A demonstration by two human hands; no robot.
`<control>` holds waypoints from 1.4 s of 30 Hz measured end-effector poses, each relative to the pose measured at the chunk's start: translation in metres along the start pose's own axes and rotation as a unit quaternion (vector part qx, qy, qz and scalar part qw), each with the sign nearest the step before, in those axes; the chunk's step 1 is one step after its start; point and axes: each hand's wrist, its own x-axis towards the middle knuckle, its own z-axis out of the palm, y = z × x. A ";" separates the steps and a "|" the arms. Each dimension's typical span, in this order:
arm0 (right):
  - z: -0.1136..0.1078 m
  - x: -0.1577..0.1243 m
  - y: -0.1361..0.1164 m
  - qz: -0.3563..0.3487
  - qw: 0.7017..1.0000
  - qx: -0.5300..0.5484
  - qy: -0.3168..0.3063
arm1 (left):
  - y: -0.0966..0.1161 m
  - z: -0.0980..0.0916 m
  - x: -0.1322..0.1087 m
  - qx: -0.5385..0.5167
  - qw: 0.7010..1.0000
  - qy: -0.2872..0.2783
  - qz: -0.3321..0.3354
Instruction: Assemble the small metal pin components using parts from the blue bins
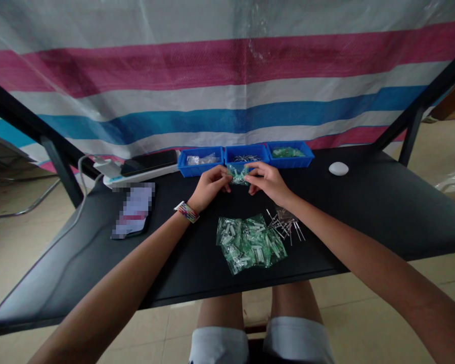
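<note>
Backdrop: striped tarp (pixel 227 76) behind black table (pixel 364 212).
Left hand (pixel 209 186): pinching small bag (pixel 238 175).
Right hand (pixel 267 181): pinching same bag, before blue bins (pixel 245 154).
Nearby: bag pile (pixel 250 242), pins (pixel 286 225).

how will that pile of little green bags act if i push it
The pile of green bags likely spreads apart, since the bags lie loosely overlapped. Their thin, crinkled film looks floppy and light. Glossy plastic probably slides on the black table.

Three bins (pixel 288 163) sit in a row behind the packet pile (pixel 250 243), pins (pixel 286 225) at its right
</note>
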 end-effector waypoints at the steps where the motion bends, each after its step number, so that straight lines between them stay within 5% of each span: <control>1: 0.000 0.001 0.002 -0.002 1.000 -0.003 -0.002 | 0.000 0.000 0.000 0.001 1.000 0.000 0.000; 12: -0.004 -0.003 0.002 -0.123 0.986 -0.114 0.022 | 0.006 0.002 -0.003 0.051 0.998 -0.016 -0.024; 21: -0.004 -0.014 -0.010 -0.254 0.924 -0.285 0.025 | 0.005 0.000 -0.002 0.005 0.999 -0.008 -0.042; 26: 0.000 -0.009 -0.010 -0.134 0.981 -0.120 0.072 | 0.004 0.001 -0.002 0.006 0.999 0.003 -0.033; 31: 0.005 -0.001 0.004 0.016 0.999 0.049 -0.010 | 0.003 0.000 -0.001 0.028 0.999 -0.004 -0.027; 36: -0.008 0.006 -0.003 -0.060 0.998 -0.006 0.035 | 0.001 -0.001 0.000 0.024 0.999 -0.011 -0.025; 39: -0.044 0.013 -0.028 -0.183 0.959 -0.172 0.133 | -0.001 -0.002 0.001 0.021 0.999 -0.015 -0.030; 42: -0.093 0.020 -0.049 -0.265 0.868 -0.356 0.221 | -0.002 -0.003 0.002 0.019 0.999 -0.021 -0.031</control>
